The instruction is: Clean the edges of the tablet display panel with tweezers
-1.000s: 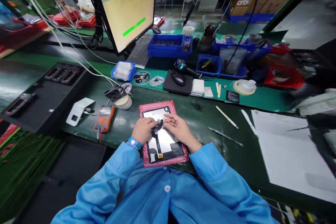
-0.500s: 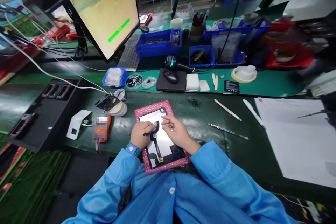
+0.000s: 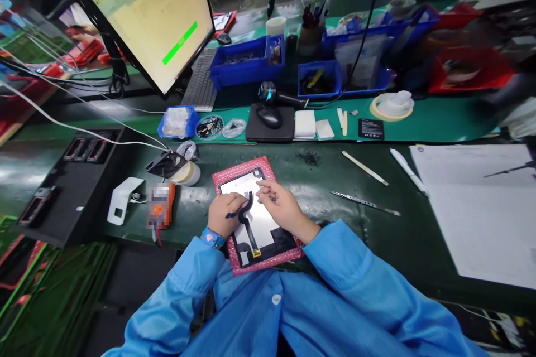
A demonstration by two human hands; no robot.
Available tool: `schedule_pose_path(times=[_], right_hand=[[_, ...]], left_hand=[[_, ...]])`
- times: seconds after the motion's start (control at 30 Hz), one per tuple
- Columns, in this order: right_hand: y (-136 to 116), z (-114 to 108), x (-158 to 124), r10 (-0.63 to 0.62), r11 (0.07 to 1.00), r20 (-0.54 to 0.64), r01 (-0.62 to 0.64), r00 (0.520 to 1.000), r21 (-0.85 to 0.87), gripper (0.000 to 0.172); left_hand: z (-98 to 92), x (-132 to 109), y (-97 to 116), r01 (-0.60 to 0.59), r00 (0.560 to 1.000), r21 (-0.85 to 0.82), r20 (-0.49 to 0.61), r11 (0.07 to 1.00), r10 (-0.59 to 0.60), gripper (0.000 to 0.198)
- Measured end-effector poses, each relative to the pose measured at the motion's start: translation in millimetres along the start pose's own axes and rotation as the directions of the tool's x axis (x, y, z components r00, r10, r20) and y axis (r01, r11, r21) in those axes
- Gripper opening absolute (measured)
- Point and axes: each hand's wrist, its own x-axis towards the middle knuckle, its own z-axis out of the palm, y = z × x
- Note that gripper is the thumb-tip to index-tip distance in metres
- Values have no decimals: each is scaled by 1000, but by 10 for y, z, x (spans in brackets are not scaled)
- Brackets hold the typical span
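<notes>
A flat display panel (image 3: 264, 222) with a white back and black border lies on a pink bubble-wrap sheet (image 3: 241, 271) in front of me. From its lower edge a curved black flex cable (image 3: 248, 228) runs up across the white back, with a yellow patch at its lower end. My left hand (image 3: 226, 213) is closed on the upper part of this cable, at the panel's left side. Over the panel's right side is my right hand (image 3: 280, 206), its fingers partly bent and apart, with nothing visible in them. Its fingertips are close to the cable's upper end.
Right of the panel lie tweezers (image 3: 365, 203), a pale stick (image 3: 364, 168), a white pen (image 3: 407, 172) and paper sheets (image 3: 481, 212). On the left are an orange meter (image 3: 161, 206), a white bracket (image 3: 124, 201) and a black tray (image 3: 79, 201). Blue bins (image 3: 247, 67) and a monitor (image 3: 154, 22) stand behind.
The camera view has shifted slightly. My left hand stays on the flex cable, and my right hand keeps nearly the same place and shape over the panel.
</notes>
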Motion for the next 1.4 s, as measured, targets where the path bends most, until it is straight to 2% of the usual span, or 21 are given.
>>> schedule_pose_path(times=[0.2,0.37,0.47,0.57,0.7,0.8,0.93,1.03,1.1,1.13,1.2,1.23,1.27,1.3,1.33,1.4], right_hand=[[-22,-1,1,25,1000,-1,-25,1000,3,36],[-8,5,7,34,999,-9,-34,999,17,36],[-38,22,2,33,998,-47,-31,998,46,32],[-129,34,-22,14,1000,-63,-14,998,8,25],[-274,26,-53,62,998,14,-61,998,-22,25],[-347,10,-65,121,993,84,-120,989,-16,27],[-393,-2,-79,189,981,142,-182,972,-63,24],[-398,-12,-90,258,962,114,-245,959,-123,19],[-399,-23,-93,306,944,92,-289,948,-157,17],[-400,-29,-92,329,935,91,-311,940,-168,16],[-411,-40,-87,372,919,102,-350,923,-181,15],[-420,-42,-82,392,911,108,-369,914,-187,16],[-432,-44,-75,411,902,110,-386,905,-196,16],[-447,-43,-66,427,893,111,-399,897,-207,17],[-465,-42,-55,441,885,113,-410,891,-218,18],[-508,-37,-25,458,874,121,-422,881,-240,20]], left_hand=[[-2,42,-1,77,995,-45,-55,996,-80,16],[-91,52,-20,153,971,-128,-163,980,-173,7],[-193,11,-22,61,972,-118,-219,991,-86,10],[-302,-25,33,-47,978,-55,-207,997,34,22],[-406,-18,163,-140,977,-28,-166,990,134,27],[-423,-10,235,-155,975,-32,-165,987,148,25],[-362,-89,298,-87,990,-52,-118,995,81,23],[-290,-234,377,94,993,-125,-54,988,-101,25],[-256,-348,453,313,948,-253,29,916,-316,31],[-247,-399,494,439,895,-337,87,832,-437,33],[-246,-475,573,655,733,-508,244,560,-636,35],[-253,-494,606,716,648,-572,331,401,-685,38],[-263,-500,632,747,581,-613,412,258,-702,42],[-276,-494,650,761,536,-632,484,148,-692,47],[-291,-478,661,769,510,-635,539,75,-670,51],[-322,-430,665,786,484,-618,605,9,-632,51]])
